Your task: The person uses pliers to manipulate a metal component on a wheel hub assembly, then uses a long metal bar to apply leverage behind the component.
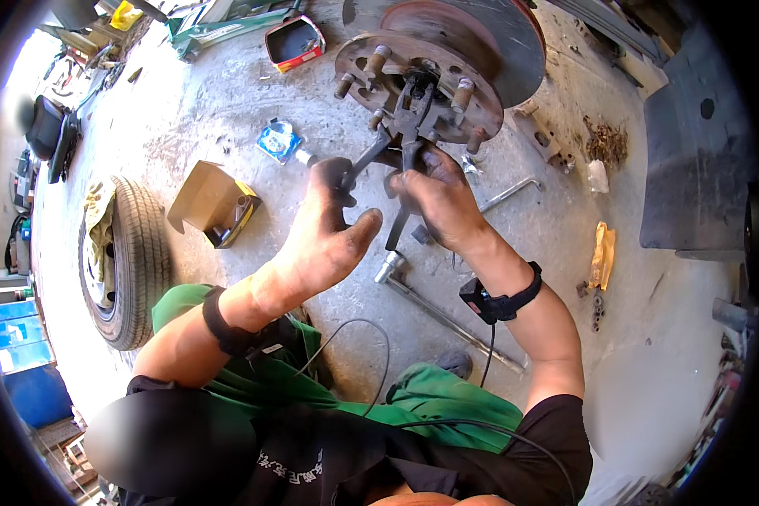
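Observation:
A pair of dark long-handled pliers [408, 126] reaches into the centre of a rusty wheel hub [486, 114] with several threaded studs. My left hand [322, 232] has its fingers curled round the left handle, its thumb held apart. Closed about the right handle is my right hand [444, 199], thumb pressed on it. The handles stand spread, and the jaws meet dark, greasy parts in the hub's middle. Exactly what they pinch is too dark to tell. Behind the hub sits a larger brake disc [523, 51].
Below my hands lies a long wrench bar with a socket [455, 319]; a bent rod [511, 194] is to the right. An open cardboard box [207, 198], a blue packet [278, 141] and a tyre [140, 266] are leftward. A red-edged tray [297, 61] stands farther off.

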`<move>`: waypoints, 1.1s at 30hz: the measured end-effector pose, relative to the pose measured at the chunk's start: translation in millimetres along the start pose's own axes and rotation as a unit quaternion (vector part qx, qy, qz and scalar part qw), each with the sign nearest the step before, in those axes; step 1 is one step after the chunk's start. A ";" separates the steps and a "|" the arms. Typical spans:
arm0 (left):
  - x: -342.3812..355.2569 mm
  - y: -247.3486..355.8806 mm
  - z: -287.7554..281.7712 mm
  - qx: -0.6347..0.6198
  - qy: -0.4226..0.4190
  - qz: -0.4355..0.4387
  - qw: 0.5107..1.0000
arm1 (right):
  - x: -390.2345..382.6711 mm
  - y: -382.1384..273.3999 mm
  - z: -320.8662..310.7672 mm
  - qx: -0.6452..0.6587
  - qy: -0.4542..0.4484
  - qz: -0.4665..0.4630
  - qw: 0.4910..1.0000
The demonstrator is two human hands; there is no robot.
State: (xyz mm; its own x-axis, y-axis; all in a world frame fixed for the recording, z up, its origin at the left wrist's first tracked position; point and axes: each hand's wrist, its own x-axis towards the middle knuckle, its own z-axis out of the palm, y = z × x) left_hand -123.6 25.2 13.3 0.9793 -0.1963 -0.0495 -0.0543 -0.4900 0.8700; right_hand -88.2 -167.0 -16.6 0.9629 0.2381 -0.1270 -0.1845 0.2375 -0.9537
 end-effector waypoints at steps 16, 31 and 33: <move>42.6 11.3 -30.6 0.114 -0.079 -0.022 0.990 | 16.5 12.4 6.6 0.150 -0.071 0.019 0.986; 53.1 11.3 -17.6 0.041 -0.098 -0.052 0.993 | -10.6 21.1 8.8 0.400 -0.160 0.185 0.883; 53.3 13.8 -15.7 0.055 -0.071 -0.011 0.996 | -6.4 34.4 2.1 0.425 -0.197 0.175 0.866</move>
State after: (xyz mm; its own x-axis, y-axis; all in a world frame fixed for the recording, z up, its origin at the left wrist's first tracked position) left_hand -69.2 21.3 30.4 0.9433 -0.2990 -0.1444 -0.0611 -0.5837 0.8097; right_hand -101.1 -158.3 -48.0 0.7071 0.6993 -0.1047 -0.6916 0.6531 -0.3084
